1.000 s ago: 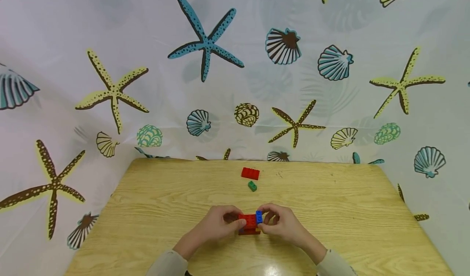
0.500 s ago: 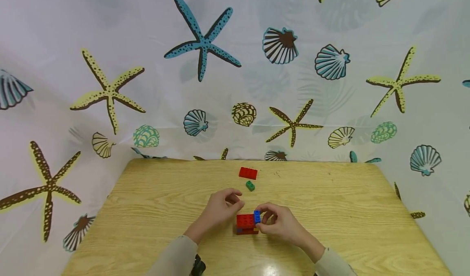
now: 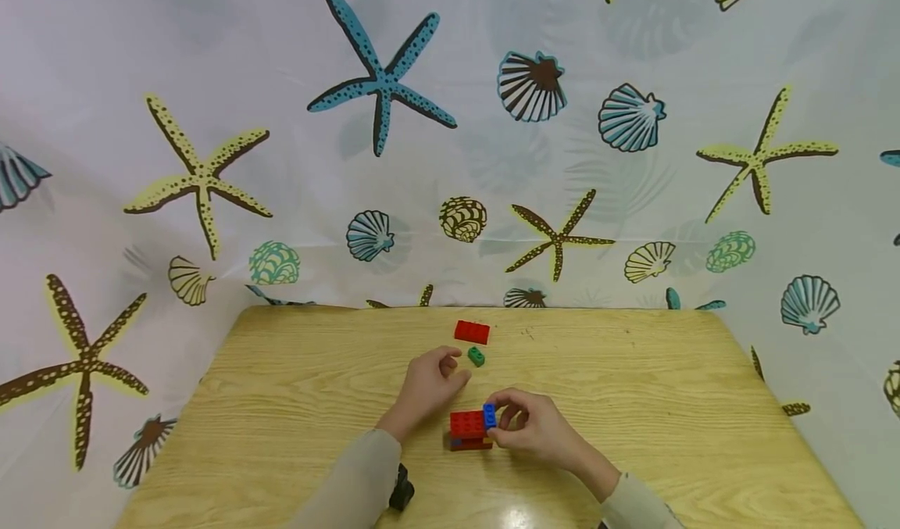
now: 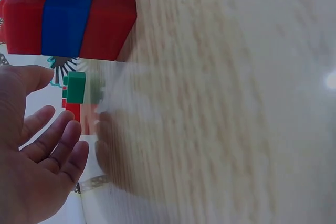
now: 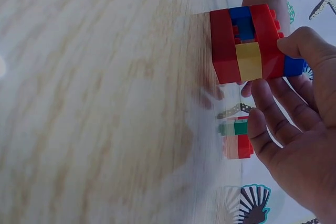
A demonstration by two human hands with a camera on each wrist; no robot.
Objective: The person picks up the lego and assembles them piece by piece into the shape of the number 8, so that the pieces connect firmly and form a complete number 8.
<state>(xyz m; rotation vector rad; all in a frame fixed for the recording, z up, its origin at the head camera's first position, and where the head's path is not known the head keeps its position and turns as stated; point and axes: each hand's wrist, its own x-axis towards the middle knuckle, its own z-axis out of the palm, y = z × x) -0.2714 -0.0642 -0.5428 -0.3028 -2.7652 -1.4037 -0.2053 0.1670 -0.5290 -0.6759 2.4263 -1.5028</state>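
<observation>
A small brick stack stands on the table, with a red brick (image 3: 467, 424) as its upper layer. In the right wrist view a yellow brick (image 5: 249, 61) and a blue one (image 5: 241, 13) sit between the two red layers. On the stack's right end is a blue brick (image 3: 490, 416), which my right hand (image 3: 540, 429) pinches between thumb and fingers. My left hand (image 3: 426, 387) is beyond the stack, holding nothing, its fingers loosely bent and apart. Just past its fingertips lies a small green brick (image 3: 476, 356).
Behind the green brick lies a loose red brick (image 3: 472, 332). A wooden table (image 3: 633, 404) carries everything, and a white curtain (image 3: 450, 162) printed with starfish and shells hangs behind its far edge. A black device (image 3: 401, 489) sits at my left sleeve.
My left hand has let go of the stack and moved forward, close to the green brick. The right hand stays at the blue brick. The head view has shifted slightly.
</observation>
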